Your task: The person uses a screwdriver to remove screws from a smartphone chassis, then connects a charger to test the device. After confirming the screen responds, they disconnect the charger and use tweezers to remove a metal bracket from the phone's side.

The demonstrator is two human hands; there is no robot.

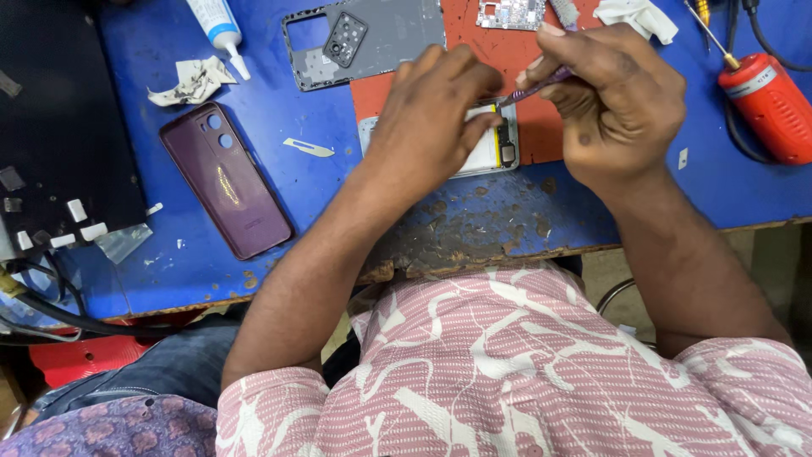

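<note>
An opened phone (499,145) lies on a red mat (499,51) on the blue table (279,178), its white battery and dark parts showing. My left hand (427,118) presses down on the phone and covers most of it. My right hand (613,97) grips a thin purple-handled tool (541,85) whose tip touches the phone's upper right corner.
A maroon phone back cover (227,179) lies at the left. A grey inner frame (364,38), a circuit board (510,13), a white glue tube (218,30), crumpled tissue (194,80), a red heat tool (768,101) and a black panel (59,118) surround the work spot.
</note>
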